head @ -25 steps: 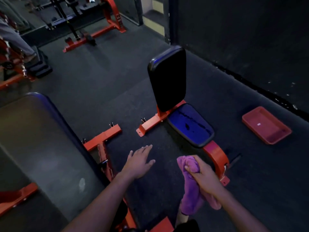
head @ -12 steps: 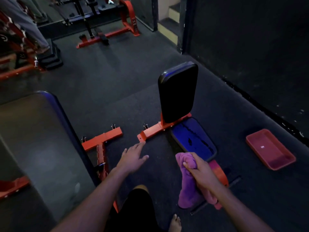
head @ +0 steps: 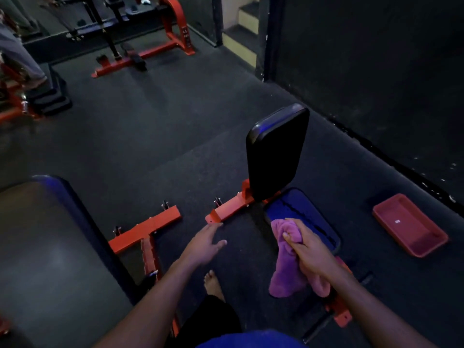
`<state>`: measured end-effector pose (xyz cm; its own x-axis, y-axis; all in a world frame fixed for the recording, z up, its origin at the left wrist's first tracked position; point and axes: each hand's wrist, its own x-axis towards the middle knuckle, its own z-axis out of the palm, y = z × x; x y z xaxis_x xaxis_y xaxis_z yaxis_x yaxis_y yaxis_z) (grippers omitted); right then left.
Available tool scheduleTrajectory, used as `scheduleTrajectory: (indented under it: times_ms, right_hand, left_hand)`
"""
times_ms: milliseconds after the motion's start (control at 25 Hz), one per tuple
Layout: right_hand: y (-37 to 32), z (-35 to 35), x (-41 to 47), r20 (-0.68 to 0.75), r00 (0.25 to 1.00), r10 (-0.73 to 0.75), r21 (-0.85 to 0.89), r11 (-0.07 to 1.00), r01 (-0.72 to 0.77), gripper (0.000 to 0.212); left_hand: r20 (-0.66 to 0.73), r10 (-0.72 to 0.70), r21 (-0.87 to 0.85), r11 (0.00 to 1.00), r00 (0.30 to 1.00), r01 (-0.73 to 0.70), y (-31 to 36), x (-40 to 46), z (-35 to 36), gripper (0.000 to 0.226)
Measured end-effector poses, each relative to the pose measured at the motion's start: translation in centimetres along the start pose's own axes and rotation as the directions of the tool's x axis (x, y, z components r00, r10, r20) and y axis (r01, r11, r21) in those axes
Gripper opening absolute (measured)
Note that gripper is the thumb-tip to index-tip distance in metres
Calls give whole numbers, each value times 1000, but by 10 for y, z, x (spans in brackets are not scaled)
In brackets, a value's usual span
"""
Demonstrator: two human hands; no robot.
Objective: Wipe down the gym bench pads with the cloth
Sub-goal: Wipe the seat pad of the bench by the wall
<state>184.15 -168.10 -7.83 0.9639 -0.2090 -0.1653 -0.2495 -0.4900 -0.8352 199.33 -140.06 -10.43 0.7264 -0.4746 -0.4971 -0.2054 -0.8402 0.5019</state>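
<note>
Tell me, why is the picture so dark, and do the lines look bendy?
In the head view the gym is dim, so the floor looks murky and grainy; a bluish glint shows on the back pad; the wide lens curves the wall edge.

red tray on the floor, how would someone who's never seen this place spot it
Start at the dark wall on the right and follow its base down to the floor. The red tray lies flat there, just right of the upright bench's blue seat pad. It is the only shallow, empty rectangular dish; everything else red is bench frame.
</note>
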Motion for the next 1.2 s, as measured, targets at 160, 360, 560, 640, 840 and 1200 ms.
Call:
scheduleTrajectory:
  times_ms: [160, 360, 560, 640, 840, 1200]
  right_hand:
    - [-32, 6, 46, -94, 991, 93, 31, 995, -91, 20]
    - [-68, 11, 111, -278, 954, 113, 81, 992, -94, 17]
    - [-63, 7, 149, -362, 916, 171, 136, 982, -129, 9]
    - [-56, -1, 171, -413, 887, 208, 181, 973, -144, 9]
    - [-43, -28, 235, -593, 735, 328, 324, 933, -155, 12]
    - [-51, -61, 279, -657, 642, 396, 318, 917, -240, 22]
  left_hand:
    - [30, 70, 4, 998, 997, -70, -24, 49, -53, 63]
    - [58, 172, 72, 982, 983, -176, -32, 123, -121, 67]
    - [89, 306, 75, 947, 948, -313, 1, 191, -151, 69]
    - [109, 354, 67, 930, 929, -363, 15, 217, -159, 71]
    - [228, 453, 160, 856, 862, -492, 41, 279, -193, 78]
    - [385, 647, 389, 533, 658, -752, 116, 383, -193, 70]
